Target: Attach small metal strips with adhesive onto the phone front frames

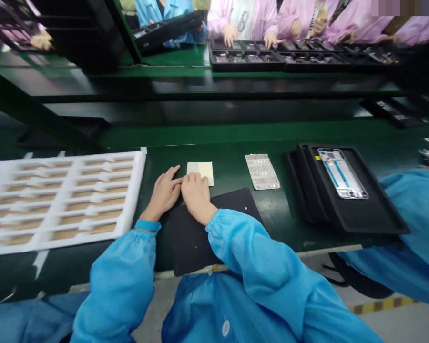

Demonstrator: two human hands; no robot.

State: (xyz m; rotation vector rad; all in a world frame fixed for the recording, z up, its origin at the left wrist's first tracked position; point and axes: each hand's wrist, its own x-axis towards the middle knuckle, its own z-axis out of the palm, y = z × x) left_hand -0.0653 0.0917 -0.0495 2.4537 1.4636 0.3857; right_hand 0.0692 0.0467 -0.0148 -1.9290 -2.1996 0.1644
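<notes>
A small pale yellow square pad (205, 170) lies on the green table in front of my hands. My right hand (196, 193) rests over its near edge, fingers together and curled down; what is under the fingertips is hidden. Just left of it, my left hand (167, 190) lies with its fingers stretched out and apart, the index finger touching my right hand. Beneath my right wrist is a flat black mat (195, 240). To the right, apart from both hands, lies a sheet of small pale strips in rows (262, 171).
A white slotted tray (140, 190) stands on the left. At right, stacked black trays (375, 209) bear a phone frame (343, 174) with blue strips. A co-worker's blue sleeve (411, 205) is beside them. Across the bench, people work at black compartment trays (248, 67).
</notes>
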